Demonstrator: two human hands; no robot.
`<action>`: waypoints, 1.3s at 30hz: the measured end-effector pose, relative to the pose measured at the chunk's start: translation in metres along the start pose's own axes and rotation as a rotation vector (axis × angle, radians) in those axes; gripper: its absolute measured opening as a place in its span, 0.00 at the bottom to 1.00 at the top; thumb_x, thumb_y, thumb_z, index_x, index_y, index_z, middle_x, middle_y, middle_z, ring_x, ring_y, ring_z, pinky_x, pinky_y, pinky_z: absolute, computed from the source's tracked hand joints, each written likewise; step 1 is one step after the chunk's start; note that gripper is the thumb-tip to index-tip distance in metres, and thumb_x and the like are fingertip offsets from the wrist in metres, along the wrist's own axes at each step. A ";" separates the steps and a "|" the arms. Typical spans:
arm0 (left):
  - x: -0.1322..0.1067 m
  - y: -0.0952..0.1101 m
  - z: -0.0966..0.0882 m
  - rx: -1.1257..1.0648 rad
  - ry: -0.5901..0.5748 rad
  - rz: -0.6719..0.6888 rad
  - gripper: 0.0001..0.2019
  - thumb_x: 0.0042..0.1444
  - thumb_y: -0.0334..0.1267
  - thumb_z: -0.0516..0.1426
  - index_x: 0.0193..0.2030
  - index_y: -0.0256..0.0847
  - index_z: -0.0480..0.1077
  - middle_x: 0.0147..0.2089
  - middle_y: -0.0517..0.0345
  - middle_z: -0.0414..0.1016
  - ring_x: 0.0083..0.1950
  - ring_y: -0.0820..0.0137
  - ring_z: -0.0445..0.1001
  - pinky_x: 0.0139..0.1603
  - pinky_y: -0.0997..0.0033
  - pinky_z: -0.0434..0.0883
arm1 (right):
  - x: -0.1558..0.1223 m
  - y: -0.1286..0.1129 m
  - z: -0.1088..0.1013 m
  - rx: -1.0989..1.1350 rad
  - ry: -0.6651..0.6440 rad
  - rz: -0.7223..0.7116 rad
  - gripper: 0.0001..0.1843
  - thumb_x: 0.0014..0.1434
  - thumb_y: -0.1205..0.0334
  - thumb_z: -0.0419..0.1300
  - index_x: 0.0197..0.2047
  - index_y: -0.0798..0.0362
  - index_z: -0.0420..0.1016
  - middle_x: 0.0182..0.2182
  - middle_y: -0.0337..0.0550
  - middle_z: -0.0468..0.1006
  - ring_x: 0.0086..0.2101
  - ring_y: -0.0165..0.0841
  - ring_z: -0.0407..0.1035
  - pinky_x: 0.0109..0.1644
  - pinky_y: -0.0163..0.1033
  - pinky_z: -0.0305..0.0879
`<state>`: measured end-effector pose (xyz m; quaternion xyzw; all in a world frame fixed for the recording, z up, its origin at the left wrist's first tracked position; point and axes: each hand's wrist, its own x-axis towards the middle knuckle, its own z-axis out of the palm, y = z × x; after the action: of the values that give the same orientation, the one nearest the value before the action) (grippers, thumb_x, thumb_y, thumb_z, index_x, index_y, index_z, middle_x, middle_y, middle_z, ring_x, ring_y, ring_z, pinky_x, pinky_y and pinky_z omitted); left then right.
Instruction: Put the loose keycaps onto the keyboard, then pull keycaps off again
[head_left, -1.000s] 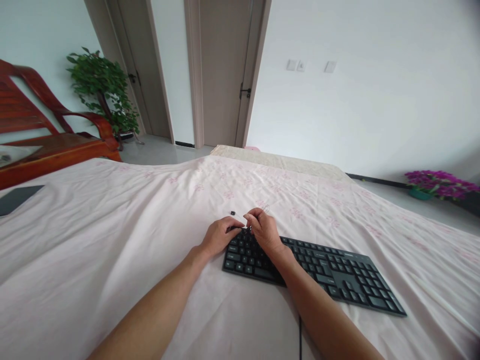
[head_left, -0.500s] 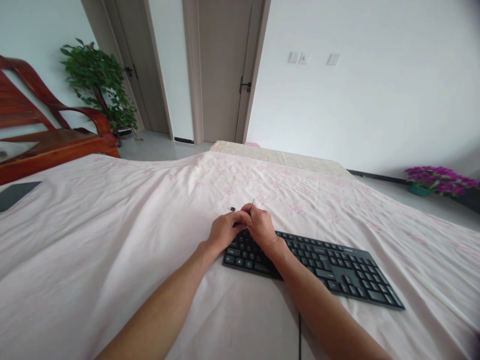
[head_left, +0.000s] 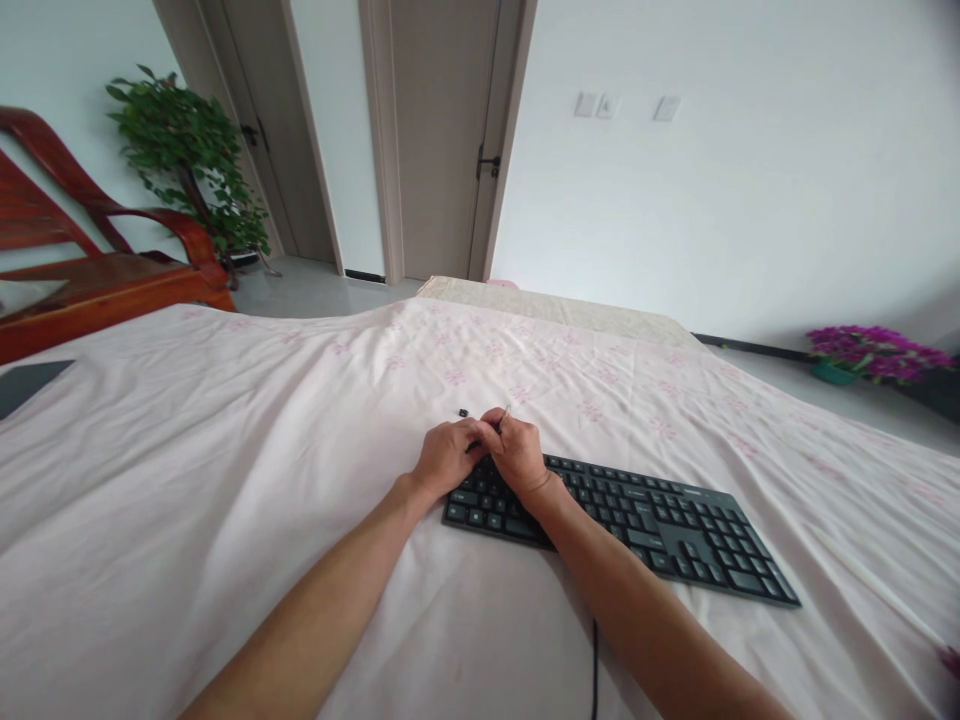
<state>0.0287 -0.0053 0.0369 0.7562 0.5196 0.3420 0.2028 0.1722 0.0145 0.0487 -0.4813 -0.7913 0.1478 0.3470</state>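
Note:
A black keyboard (head_left: 660, 525) lies on the pale pink sheet (head_left: 225, 450) in front of me. Both my hands are at its far left corner. My right hand (head_left: 517, 452) has its fingers closed in a pinch on a thin wire tool whose tip sticks up above the knuckles. My left hand (head_left: 444, 455) is curled with its fingers pressed at the keyboard's corner, touching the right hand; what it grips is hidden. A small black piece (head_left: 463, 412) lies on the sheet just beyond the hands.
The keyboard's cable (head_left: 595, 670) runs toward me. A dark flat object (head_left: 26, 383) lies at the sheet's left edge. A red wooden bench (head_left: 97, 270) and a green plant (head_left: 187, 170) stand at back left, purple flowers (head_left: 874, 352) at right.
The right hand has come down and closer to the left hand at the keyboard's corner. The view has tilted slightly. The small black piece has not moved.

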 end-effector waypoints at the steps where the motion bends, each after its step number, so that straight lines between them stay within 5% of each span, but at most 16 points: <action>1: 0.000 -0.001 0.000 0.022 0.002 0.015 0.10 0.55 0.33 0.56 0.38 0.52 0.77 0.42 0.62 0.79 0.45 0.66 0.74 0.49 0.70 0.66 | -0.001 0.001 0.001 -0.002 0.014 0.004 0.20 0.64 0.45 0.49 0.34 0.49 0.74 0.27 0.41 0.78 0.29 0.36 0.73 0.36 0.36 0.62; 10: -0.005 -0.008 0.005 0.161 0.022 0.068 0.07 0.57 0.35 0.55 0.37 0.47 0.75 0.40 0.56 0.76 0.44 0.65 0.72 0.51 0.67 0.64 | -0.011 0.001 0.001 -0.011 0.090 -0.035 0.22 0.63 0.45 0.48 0.33 0.51 0.75 0.27 0.44 0.78 0.30 0.35 0.73 0.37 0.35 0.63; 20: -0.001 -0.005 0.006 -0.062 0.051 0.031 0.05 0.55 0.37 0.58 0.39 0.46 0.74 0.39 0.60 0.76 0.43 0.68 0.73 0.46 0.71 0.67 | -0.008 0.004 0.000 0.278 0.160 0.061 0.19 0.64 0.48 0.47 0.35 0.50 0.72 0.23 0.40 0.75 0.28 0.34 0.71 0.37 0.37 0.66; 29: 0.000 -0.007 0.005 -0.071 0.118 -0.015 0.14 0.52 0.34 0.60 0.46 0.50 0.74 0.38 0.63 0.78 0.46 0.65 0.73 0.51 0.65 0.66 | -0.009 -0.006 -0.018 0.227 0.296 0.031 0.22 0.67 0.52 0.40 0.39 0.51 0.73 0.25 0.43 0.75 0.34 0.35 0.69 0.45 0.40 0.63; 34: 0.000 -0.009 0.005 -0.142 0.067 -0.025 0.06 0.54 0.37 0.58 0.35 0.46 0.77 0.39 0.60 0.78 0.45 0.67 0.74 0.49 0.68 0.68 | 0.004 -0.003 -0.037 0.034 0.123 0.082 0.21 0.67 0.53 0.42 0.49 0.49 0.72 0.23 0.39 0.75 0.32 0.35 0.70 0.40 0.38 0.61; 39: 0.001 -0.011 0.009 -0.283 0.123 -0.071 0.07 0.55 0.36 0.57 0.35 0.45 0.77 0.37 0.61 0.79 0.41 0.68 0.76 0.47 0.69 0.70 | 0.007 0.008 -0.040 -0.030 -0.055 0.203 0.18 0.65 0.52 0.48 0.37 0.47 0.77 0.25 0.39 0.77 0.29 0.33 0.70 0.33 0.35 0.57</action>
<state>0.0281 0.0003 0.0235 0.6788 0.5042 0.4501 0.2871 0.2035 0.0207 0.0758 -0.5600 -0.7498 0.1834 0.3010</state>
